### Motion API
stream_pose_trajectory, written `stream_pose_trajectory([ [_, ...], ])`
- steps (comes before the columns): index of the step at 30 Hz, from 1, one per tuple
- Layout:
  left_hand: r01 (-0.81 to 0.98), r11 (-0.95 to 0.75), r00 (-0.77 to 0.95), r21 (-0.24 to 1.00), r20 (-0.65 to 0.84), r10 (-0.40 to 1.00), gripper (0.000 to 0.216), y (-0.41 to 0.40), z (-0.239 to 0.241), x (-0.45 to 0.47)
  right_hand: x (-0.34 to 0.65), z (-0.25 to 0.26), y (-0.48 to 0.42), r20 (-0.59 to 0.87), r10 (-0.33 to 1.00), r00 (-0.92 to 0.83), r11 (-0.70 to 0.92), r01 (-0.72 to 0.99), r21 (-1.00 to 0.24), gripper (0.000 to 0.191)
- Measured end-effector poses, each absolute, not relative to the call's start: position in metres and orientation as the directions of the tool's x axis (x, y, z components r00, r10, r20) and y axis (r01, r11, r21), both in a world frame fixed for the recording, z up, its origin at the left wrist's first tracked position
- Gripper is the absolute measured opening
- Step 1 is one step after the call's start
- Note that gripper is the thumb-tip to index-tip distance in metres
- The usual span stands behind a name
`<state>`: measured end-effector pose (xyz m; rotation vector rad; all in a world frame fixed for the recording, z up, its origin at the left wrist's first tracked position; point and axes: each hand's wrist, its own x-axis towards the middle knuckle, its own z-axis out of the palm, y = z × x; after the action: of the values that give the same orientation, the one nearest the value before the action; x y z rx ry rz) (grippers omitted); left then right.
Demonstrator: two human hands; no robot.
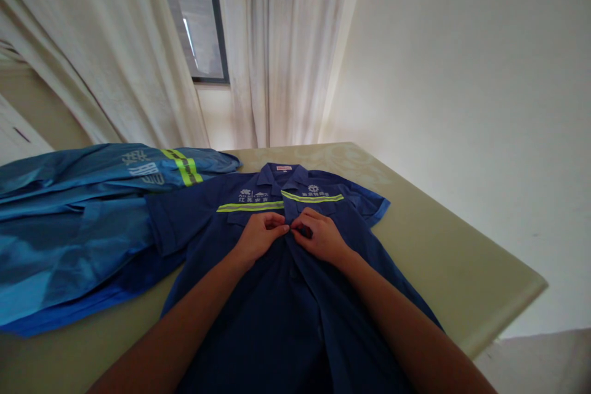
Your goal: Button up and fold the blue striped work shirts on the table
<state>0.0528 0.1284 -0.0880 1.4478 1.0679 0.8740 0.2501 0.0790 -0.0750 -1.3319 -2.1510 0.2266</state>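
A navy short-sleeved work shirt (258, 289) lies front up, its collar away from me, with a yellow-green reflective stripe and printed logos across the chest. My left hand (262, 235) pinches the front placket just below the stripe. Right beside it, my right hand (321, 235) pinches the placket's other edge, and the fingertips of both hands almost meet. Any button between them is hidden by the fingers. Above the hands the front edges lie together; below them the front hangs partly apart.
Left of the shirt lies a blue garment (83, 228) with a yellow-green reflective band, touching the shirt's sleeve. Both rest on a pale green-beige table (443, 258) whose edge runs along the right. Behind stand curtains (295, 43), a window (194, 18) and a white wall (462, 86).
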Motion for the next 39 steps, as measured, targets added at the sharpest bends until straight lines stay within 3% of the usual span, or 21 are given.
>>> stream_pose_trajectory([
  [4, 0.11, 0.057, 0.317, 0.992, -0.09, 0.944, 0.034, 0.128, -0.085, 0.052, 0.249, -0.075, 0.078, 0.441, 0.818, -0.368, 0.52, 0.801, -0.296, 0.01],
  [9, -0.05, 0.205, 0.352, 0.977, -0.175, 0.92, 0.041, 0.129, -0.084, 0.048, 0.248, -0.081, 0.079, 0.523, 0.763, -0.38, 0.559, 0.795, -0.238, 0.021],
  [16, -0.06, 0.206, 0.417, 0.977, -0.164, 0.894, 0.031, 0.13, -0.077, 0.047, 0.244, -0.074, 0.076, 0.461, 0.72, -0.519, 0.62, 0.779, -0.09, 0.027],
  [18, -0.023, 0.196, 0.441, 0.98, -0.166, 0.882, 0.028, 0.13, -0.073, 0.046, 0.242, -0.073, 0.076, 0.432, 0.73, -0.53, 0.64, 0.752, -0.159, 0.024],
  [22, 0.025, 0.103, 0.403, 0.994, -0.104, 0.909, 0.028, 0.132, -0.075, 0.046, 0.24, -0.079, 0.082, 0.381, 0.878, -0.29, 0.473, 0.653, -0.592, 0.014],
  [24, 0.036, 0.072, 0.391, 0.997, -0.08, 0.917, 0.031, 0.134, -0.079, 0.047, 0.239, -0.082, 0.085, 0.285, 0.937, -0.201, 0.348, 0.588, -0.73, 0.015],
  [27, 0.064, 0.033, 0.378, 0.997, -0.055, 0.924, 0.035, 0.136, -0.087, 0.049, 0.237, -0.084, 0.084, 0.246, 0.95, -0.195, 0.313, 0.64, -0.702, 0.012],
  [32, 0.163, -0.09, 0.395, 0.982, 0.019, 0.918, 0.028, 0.136, -0.092, 0.05, 0.233, -0.084, 0.076, 0.315, 0.918, -0.24, 0.364, 0.824, -0.434, 0.006],
  [36, 0.293, -0.142, 0.322, 0.945, 0.043, 0.946, 0.023, 0.135, -0.096, 0.049, 0.237, -0.086, 0.08, 0.255, 0.935, -0.246, 0.346, 0.789, -0.508, 0.01],
  [39, 0.371, -0.162, 0.274, 0.914, 0.06, 0.96, 0.016, 0.137, -0.098, 0.049, 0.239, -0.086, 0.083, 0.279, 0.904, -0.324, 0.426, 0.731, -0.534, 0.008],
])
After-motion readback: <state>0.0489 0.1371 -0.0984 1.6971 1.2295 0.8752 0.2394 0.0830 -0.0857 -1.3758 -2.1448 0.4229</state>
